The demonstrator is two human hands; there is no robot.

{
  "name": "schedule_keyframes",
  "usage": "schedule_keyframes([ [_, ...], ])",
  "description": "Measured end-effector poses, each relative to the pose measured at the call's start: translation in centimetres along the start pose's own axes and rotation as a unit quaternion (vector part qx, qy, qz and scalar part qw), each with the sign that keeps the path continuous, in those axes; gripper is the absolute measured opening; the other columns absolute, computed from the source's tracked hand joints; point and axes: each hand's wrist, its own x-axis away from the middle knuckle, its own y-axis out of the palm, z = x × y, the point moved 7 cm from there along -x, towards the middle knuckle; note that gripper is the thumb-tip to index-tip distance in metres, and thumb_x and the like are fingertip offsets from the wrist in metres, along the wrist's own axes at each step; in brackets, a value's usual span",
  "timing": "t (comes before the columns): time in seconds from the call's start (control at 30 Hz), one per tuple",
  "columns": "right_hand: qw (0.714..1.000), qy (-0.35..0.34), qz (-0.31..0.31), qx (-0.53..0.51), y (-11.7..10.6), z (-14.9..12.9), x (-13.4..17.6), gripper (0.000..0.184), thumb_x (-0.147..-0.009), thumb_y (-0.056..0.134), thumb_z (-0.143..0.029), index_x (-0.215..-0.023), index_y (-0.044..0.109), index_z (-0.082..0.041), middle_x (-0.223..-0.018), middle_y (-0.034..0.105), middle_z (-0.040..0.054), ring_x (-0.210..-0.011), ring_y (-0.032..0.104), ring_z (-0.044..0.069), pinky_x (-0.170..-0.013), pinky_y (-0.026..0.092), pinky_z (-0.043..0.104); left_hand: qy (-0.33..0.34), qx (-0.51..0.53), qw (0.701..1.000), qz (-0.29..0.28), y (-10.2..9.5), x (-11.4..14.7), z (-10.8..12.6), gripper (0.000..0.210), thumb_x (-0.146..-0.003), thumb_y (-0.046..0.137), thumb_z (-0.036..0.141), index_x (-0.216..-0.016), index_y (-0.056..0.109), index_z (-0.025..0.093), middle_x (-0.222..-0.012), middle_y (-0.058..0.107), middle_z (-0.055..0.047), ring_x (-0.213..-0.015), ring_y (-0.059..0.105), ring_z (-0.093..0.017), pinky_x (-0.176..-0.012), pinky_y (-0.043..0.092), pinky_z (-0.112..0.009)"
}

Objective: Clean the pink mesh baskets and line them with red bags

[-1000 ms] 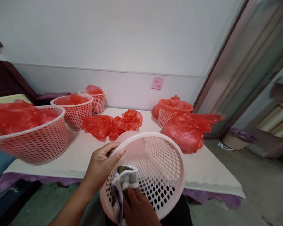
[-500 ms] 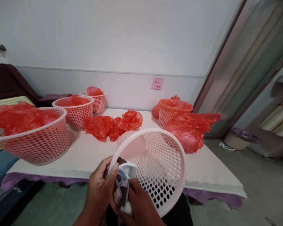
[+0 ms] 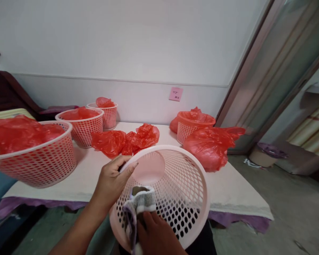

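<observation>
A pale pink perforated plastic basket [image 3: 186, 170] is tilted with its mouth toward me, above my lap. My left hand [image 3: 114, 182] grips its rim on the left, thumb inside and fingers outside. Inside the mouth, at lower left, my right hand [image 3: 155, 230] is closed on a folded cloth [image 3: 143, 202] in grey, white and brown with a purple edge. The cloth lies against the basket's inner wall. My right hand's fingertips are partly hidden by the cloth.
Pink baskets with red plastic bags stand on the left: a near one [image 3: 50, 159], a middle one [image 3: 87, 129] and a far one [image 3: 110, 117]. Red bags [image 3: 127, 140] lie mid-table. Right: a bag-lined basket [image 3: 184, 132] and full red bag [image 3: 207, 148]. A bin [image 3: 266, 157] stands on the floor.
My left hand has moved up along the rim, away from the cloth. My right hand keeps the cloth, now spread farther inside the basket. The view has shifted slightly.
</observation>
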Motion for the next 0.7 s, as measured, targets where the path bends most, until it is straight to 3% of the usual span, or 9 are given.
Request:
schedule_keyframes([
  [0.17,0.998,0.038,-0.023,-0.04,-0.6,0.7,-0.2,0.033,-0.078,0.066,-0.026,-0.11,0.061,-0.017,-0.096,0.066,0.0122,-0.079,0.065,0.03,-0.056,0.057,0.037,-0.053,-0.001,0.998,0.027,0.2,1.5,-1.3,0.029,-0.085,0.06,0.047,-0.096,0.066,0.021,-0.088,0.068,0.0,-0.083,0.061,-0.016,-0.076,0.046,-0.027],
  [0.3,0.969,0.114,-0.012,-0.221,-4.0,1.7,-1.1,0.055,-0.071,0.069,-0.034,-0.122,0.055,-0.018,-0.117,0.06,0.0144,-0.102,0.06,0.031,-0.082,0.056,0.042,-0.147,0.026,0.988,0.035,1.9,6.0,-3.6,0.037,-0.086,0.056,0.051,-0.11,0.061,0.023,-0.099,0.069,-0.001,-0.088,0.062,-0.018,-0.08,0.047,-0.029],
  [0.43,0.935,0.11,-0.019,-0.338,-5.2,1.9,-1.7,0.051,-0.078,0.065,-0.031,-0.127,0.053,-0.023,-0.124,0.056,0.01,-0.111,0.056,0.024,-0.095,0.048,0.036,-0.165,0.049,0.979,0.107,2.2,9.0,-4.0,0.037,-0.085,0.056,0.052,-0.107,0.064,0.023,-0.097,0.069,-0.001,-0.089,0.061,-0.018,-0.08,0.047,-0.027],
  [0.5,0.943,0.122,-0.073,-0.3,-3.8,2.4,-1.3,0.046,-0.077,0.064,-0.025,-0.123,0.058,-0.022,-0.122,0.058,0.011,-0.107,0.058,0.025,-0.091,0.05,0.037,-0.148,0.053,0.98,0.125,1.6,8.9,-3.7,0.034,-0.086,0.056,0.05,-0.103,0.065,0.022,-0.091,0.067,0.0,-0.085,0.06,-0.017,-0.078,0.046,-0.026],
  [0.6,0.959,0.176,-0.165,-0.147,-1.5,4.7,0.0,0.031,-0.079,0.052,-0.012,-0.106,0.066,-0.017,-0.112,0.062,0.0147,-0.1,0.061,0.031,-0.082,0.052,0.044,-0.095,0.033,0.991,0.089,1.0,7.3,-3.2,0.028,-0.087,0.056,0.045,-0.101,0.066,0.022,-0.086,0.064,0.001,-0.085,0.06,-0.016,-0.078,0.045,-0.025],
  [0.7,0.961,0.21,-0.171,-0.059,-1.3,7.2,1.0,0.032,-0.078,0.044,-0.005,-0.1,0.065,-0.016,-0.108,0.063,0.0147,-0.095,0.062,0.031,-0.076,0.053,0.043,-0.056,0.01,0.996,0.063,0.5,6.0,-3.2,0.025,-0.088,0.058,0.042,-0.101,0.066,0.023,-0.087,0.063,0.001,-0.085,0.06,-0.016,-0.077,0.045,-0.025],
])
